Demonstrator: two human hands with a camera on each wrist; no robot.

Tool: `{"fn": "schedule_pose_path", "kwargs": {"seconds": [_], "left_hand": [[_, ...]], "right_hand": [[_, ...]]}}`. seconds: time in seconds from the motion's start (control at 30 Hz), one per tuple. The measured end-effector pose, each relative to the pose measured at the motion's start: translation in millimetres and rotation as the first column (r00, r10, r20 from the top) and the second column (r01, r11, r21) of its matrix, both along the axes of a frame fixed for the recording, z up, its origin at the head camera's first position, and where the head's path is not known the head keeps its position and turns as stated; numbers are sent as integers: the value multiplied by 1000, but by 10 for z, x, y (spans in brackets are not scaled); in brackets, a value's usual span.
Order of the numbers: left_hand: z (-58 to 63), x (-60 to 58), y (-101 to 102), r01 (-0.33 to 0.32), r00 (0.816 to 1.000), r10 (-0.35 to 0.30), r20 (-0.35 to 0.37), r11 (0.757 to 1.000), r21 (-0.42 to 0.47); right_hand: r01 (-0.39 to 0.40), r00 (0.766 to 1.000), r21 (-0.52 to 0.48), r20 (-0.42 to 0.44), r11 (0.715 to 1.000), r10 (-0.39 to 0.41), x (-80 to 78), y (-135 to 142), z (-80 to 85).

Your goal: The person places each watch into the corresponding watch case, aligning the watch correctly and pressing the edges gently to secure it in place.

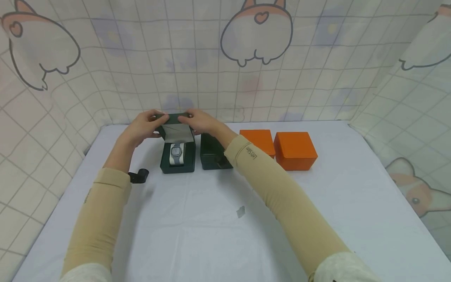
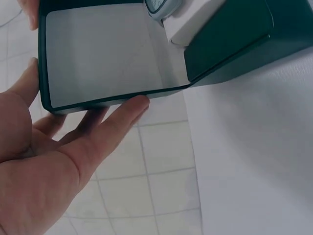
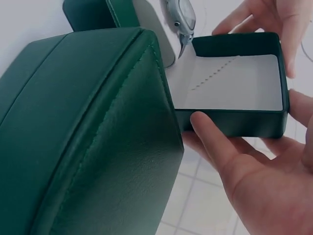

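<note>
A dark green watch box (image 1: 163,162) stands lid-up on the white table. Inside it a wristwatch (image 1: 177,152) with a grey-blue strap sits round a white cushion (image 2: 188,22). My left hand (image 1: 142,125) grips the left side of the raised lid (image 2: 102,54), thumb at the top edge and fingers along its side. On the opposite side, my right hand (image 1: 202,122) holds the same lid, with a finger along its side wall in the right wrist view. The lid's pale lining (image 3: 244,83) faces the wrist cameras.
A second green box (image 1: 209,156), closed, stands just right of the watch box, partly behind my right forearm. Two orange boxes (image 1: 258,141) (image 1: 296,149) stand farther right. A small grey scrap (image 1: 240,212) lies mid-table. Behind the table hangs a grid-patterned curtain (image 1: 197,78).
</note>
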State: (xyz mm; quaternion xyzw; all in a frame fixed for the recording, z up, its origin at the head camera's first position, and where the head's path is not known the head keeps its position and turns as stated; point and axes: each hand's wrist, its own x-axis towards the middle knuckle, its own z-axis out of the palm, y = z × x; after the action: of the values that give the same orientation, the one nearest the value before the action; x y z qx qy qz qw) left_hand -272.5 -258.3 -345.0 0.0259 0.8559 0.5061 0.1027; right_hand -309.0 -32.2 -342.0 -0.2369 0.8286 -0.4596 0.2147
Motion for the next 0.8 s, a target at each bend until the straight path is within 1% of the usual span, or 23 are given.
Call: {"fn": "schedule_pose_path", "kwargs": {"seconds": [0.13, 0.3, 0.53, 0.7, 0.8], "left_hand": [[27, 12, -37, 46, 999, -46, 4, 999, 1], [61, 35, -67, 93, 996, -93, 10, 996, -5], [79, 50, -98, 122, 993, -122, 2, 992, -31], [70, 62, -128, 149, 989, -149, -1, 986, -80], [74, 79, -140, 174, 985, -175, -1, 978, -113]], "right_hand": [[-25, 999, -36, 39, 999, 26, 5, 8, 26], [-45, 997, -44, 54, 998, 47, 22, 18, 51], [-67, 997, -29, 48, 997, 68, 42, 43, 72], [-76, 996, -22, 47, 997, 77, 57, 52, 70], [-88, 996, -2, 23, 996, 88, 73, 53, 64]]}}
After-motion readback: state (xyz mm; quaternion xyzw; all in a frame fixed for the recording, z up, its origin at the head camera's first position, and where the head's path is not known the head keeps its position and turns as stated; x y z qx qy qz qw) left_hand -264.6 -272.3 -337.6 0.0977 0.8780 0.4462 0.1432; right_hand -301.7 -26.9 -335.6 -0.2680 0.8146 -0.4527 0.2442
